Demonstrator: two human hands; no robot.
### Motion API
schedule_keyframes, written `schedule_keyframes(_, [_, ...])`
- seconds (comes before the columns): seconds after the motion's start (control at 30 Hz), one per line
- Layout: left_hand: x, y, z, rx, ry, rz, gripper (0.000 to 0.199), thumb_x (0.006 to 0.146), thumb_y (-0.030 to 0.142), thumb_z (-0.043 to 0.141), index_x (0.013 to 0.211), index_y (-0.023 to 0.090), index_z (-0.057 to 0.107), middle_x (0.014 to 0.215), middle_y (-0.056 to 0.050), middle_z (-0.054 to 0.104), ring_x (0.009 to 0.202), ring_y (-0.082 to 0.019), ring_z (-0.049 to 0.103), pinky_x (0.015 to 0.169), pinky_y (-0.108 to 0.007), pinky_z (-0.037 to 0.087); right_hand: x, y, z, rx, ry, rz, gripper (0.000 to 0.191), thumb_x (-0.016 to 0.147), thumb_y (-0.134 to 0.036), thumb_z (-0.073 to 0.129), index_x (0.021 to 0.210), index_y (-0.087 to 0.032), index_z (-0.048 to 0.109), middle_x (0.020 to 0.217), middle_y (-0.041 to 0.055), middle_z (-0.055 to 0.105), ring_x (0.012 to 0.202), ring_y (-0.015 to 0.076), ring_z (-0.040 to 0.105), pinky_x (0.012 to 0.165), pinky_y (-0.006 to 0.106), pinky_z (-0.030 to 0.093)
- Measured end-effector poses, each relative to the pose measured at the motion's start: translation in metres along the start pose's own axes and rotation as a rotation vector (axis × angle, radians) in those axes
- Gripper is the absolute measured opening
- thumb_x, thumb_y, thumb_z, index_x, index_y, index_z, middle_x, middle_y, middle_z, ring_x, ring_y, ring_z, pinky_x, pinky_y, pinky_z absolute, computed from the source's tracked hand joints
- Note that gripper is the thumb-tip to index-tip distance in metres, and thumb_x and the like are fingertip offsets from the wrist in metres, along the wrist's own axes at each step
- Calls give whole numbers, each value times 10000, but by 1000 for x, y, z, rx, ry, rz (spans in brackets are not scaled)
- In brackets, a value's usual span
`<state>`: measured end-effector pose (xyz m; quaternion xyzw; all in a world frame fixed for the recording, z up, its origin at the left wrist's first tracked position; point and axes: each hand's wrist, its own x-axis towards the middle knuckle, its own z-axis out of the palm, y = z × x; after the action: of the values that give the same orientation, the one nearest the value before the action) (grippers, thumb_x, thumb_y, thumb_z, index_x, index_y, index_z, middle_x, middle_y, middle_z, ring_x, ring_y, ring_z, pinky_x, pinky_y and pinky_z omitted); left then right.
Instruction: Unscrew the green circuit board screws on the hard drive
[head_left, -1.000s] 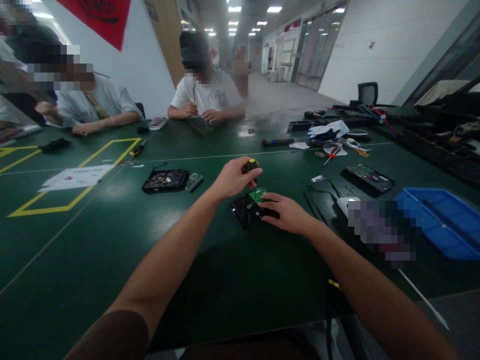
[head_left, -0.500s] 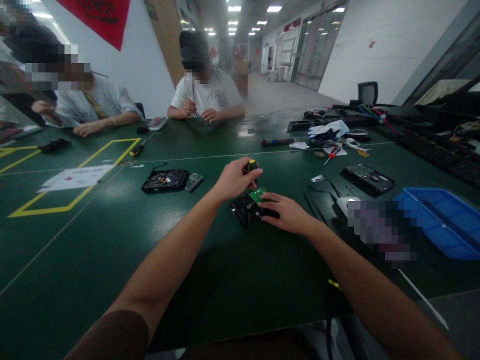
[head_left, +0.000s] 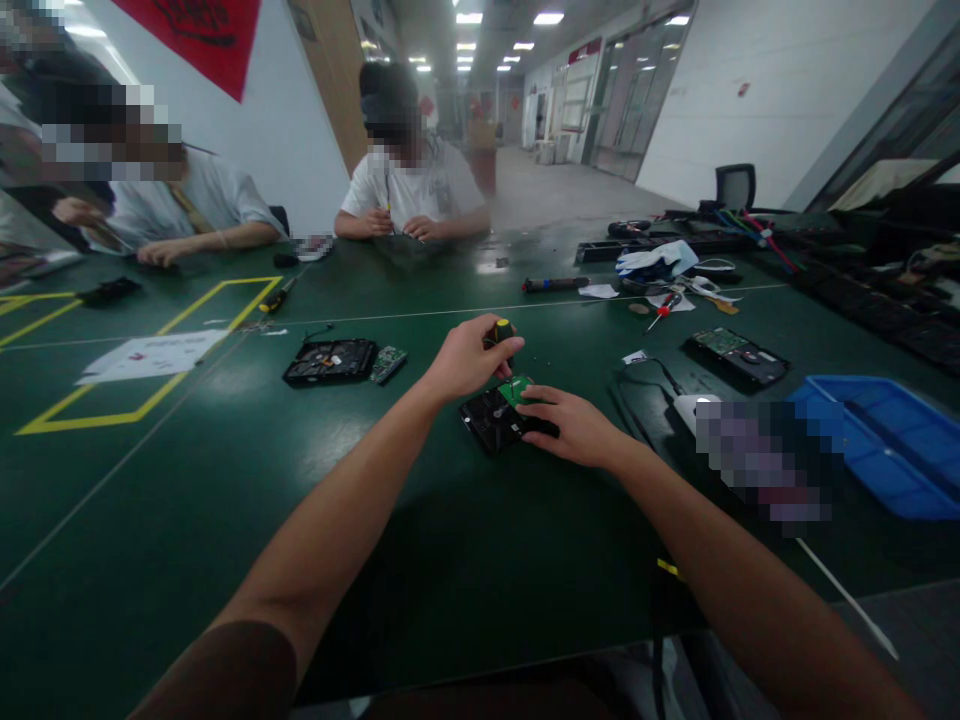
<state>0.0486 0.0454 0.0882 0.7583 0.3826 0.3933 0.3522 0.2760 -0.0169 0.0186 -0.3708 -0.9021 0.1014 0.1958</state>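
While the right hand (head_left: 574, 427), fingers spread, rests on the hard drive (head_left: 489, 420) mid-frame, the left hand (head_left: 463, 358) grips a screwdriver (head_left: 503, 329) roughly upright over its green circuit board (head_left: 514, 389).

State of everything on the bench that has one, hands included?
Left hand: closed on yellow-topped screwdriver
Yellow-topped screwdriver: held upright
Right hand: fingers spread, touching middle drive
Middle drive: lying flat, green board showing
Left drive: flat, untouched
Small circuit board: loose
Right drive: flat, untouched
Blue tray: open-topped
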Motion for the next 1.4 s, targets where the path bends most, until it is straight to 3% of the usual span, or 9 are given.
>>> schedule_keyframes(0.77, [-2,3,5,67,24,47,241,888,363,753,1013,187,645,745,-2,704,592,-142,684,581,-249,513,1,-3,-3,0,-5,16,402,929,-376,688,1299,-220,702,1468,136,591,1338,338,578,1105,565,485])
schedule_keyframes(1.13, [-4,2,10,275,131,133,304,837,414,796,946,192,619,744,12,651,630,-130,610,588,-227,410,0,-6,-5,-17,-7,27,395,932,-375,691,1305,-245,700,1465,108,598,1340,324,579,1115,546,488])
schedule_keyframes(1.4, [-4,5,8,383,141,211,556,788,423,858,1237,227,595,845,2,679,711,-159,628,690,-265,460,0,-7,-6,-31,-14,29,411,930,-379,692,1310,-223,696,1459,128,598,1330,329,587,1115,541,489])
